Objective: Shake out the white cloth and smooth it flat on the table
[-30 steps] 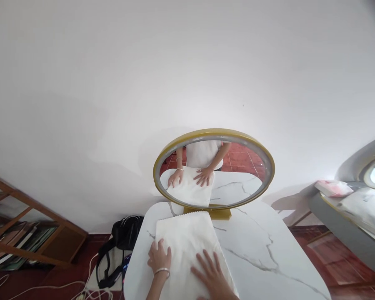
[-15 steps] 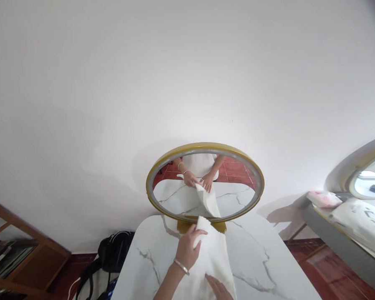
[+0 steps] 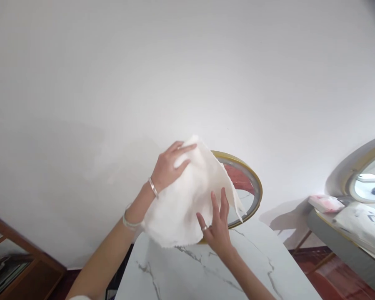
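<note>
A white cloth (image 3: 187, 200), thin and rough-edged, is lifted in front of the round gold-rimmed mirror (image 3: 258, 183) and covers its left part. My left hand (image 3: 170, 168), with two bangles on its wrist, pinches the cloth near its top edge between thumb and fingers. Lower and to the right, my right hand (image 3: 217, 223) has its fingers spread in front of the cloth; whether they touch it I cannot tell. A ring is on that hand. Below lies the white marble-patterned table (image 3: 175, 277).
To the right, a grey dressing table (image 3: 337, 241) bears a pink-and-white packet (image 3: 326, 203) and a white printed bag (image 3: 362, 223), with a second round mirror (image 3: 373, 181) behind them. A brown wooden cabinet (image 3: 31, 271) stands at lower left. A white wall rises behind.
My left hand has raised the cloth from the table, up and slightly left, so that it now hides much of the mirror. My right hand has come up and spread its fingers.
</note>
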The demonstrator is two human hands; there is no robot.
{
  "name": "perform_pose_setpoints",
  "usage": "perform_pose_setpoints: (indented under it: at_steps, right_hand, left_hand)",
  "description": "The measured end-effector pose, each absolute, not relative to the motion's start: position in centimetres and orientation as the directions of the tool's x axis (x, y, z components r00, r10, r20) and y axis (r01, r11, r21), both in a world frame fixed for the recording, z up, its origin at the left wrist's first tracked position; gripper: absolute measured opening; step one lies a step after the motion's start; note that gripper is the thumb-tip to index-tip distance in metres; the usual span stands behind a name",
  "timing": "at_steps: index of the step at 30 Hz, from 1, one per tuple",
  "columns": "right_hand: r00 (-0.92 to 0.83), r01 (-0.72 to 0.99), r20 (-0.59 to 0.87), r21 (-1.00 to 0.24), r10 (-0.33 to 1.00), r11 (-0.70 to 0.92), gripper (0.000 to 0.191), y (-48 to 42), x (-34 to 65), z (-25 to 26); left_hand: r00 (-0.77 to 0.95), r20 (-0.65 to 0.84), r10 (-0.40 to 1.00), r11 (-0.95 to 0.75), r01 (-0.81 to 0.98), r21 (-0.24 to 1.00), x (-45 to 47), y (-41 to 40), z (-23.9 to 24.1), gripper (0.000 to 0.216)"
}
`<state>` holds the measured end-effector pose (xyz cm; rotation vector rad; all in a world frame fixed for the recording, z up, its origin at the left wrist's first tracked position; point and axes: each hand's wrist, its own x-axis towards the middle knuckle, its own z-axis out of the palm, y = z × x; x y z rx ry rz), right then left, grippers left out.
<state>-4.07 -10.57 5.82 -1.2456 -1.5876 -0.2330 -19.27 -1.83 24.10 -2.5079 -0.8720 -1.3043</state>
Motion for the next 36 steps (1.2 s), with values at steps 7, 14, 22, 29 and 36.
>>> perform_pose_setpoints:
  at_steps: [7, 14, 22, 29, 36]
  right_hand:
    - [0.174, 0.833, 0.815, -0.421, 0.552, 0.358, 0.071, -5.2, -2.5, 8.4]
    - [0.333, 0.868, 0.839, -0.452, 0.43, 0.208, 0.071, -3.4, -0.3, 8.0]
    - [0.186, 0.939, 0.902, -0.28, 0.389, 0.199, 0.072, -2.4, -1.2, 8.9]
    - [-0.17, 0.961, 0.916, 0.073, 0.363, 0.266, 0.071, -0.8, -3.8, 10.9]
    - [-0.494, 0.849, 0.79, 0.348, 0.364, 0.397, 0.058, 0.9, -7.9, 8.4]
  left_hand:
    - [0.486, 0.758, 0.435, -0.702, 0.71, -0.053, -16.7, 2.2, 24.2, 0.028]
    - [0.543, 0.713, 0.444, -0.739, 0.672, -0.052, -14.8, 1.7, 22.4, 0.039]
    - [0.361, 0.877, 0.318, -0.84, 0.537, 0.083, -16.5, 2.5, 20.9, 0.027]
    - [0.017, 0.937, 0.35, -0.733, 0.627, 0.263, -23.0, 2.6, 14.8, 0.032]
    - [-0.293, 0.937, 0.19, -0.54, 0.766, 0.349, -27.6, 2.7, 4.1, 0.025]
